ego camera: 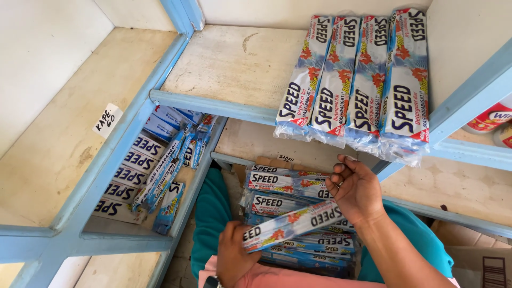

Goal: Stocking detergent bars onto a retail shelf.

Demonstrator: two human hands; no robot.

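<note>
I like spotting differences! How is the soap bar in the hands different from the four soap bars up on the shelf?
The held detergent bar is single and lies slanted across the left hand and right hand; the four shelf bars lie side by side on the blue-edged shelf, untouched. The held one hangs over a box of bars, lower down. All share the same long white-and-blue wrapper.
</note>
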